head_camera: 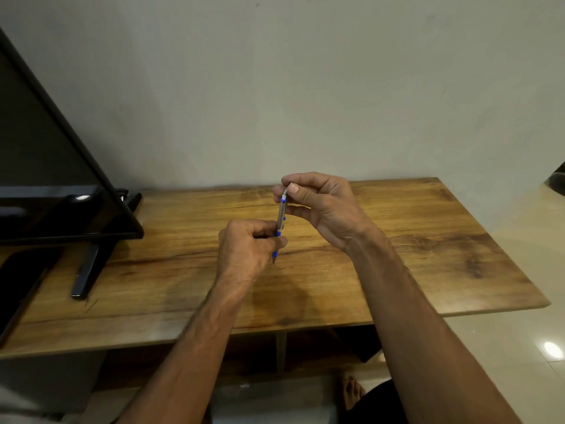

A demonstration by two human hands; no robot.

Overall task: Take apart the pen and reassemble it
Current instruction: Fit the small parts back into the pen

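I count one pen [280, 221] on my feed, a single grey barrel with blue trim. Two hands grip it: one left hand [244, 252] and one right hand [324, 206], each with one bare forearm behind it. There is one wooden table [428, 255]. One black screen [46, 166] stands at its left end, and I make out two stand legs [87, 270] under it. Below the tabletop I see one upright divider [280, 350] with two openings, one on each side. One bare foot [351, 393] shows near the bottom edge. One dark object [558, 179] sits at the right border; I cannot tell what it is.
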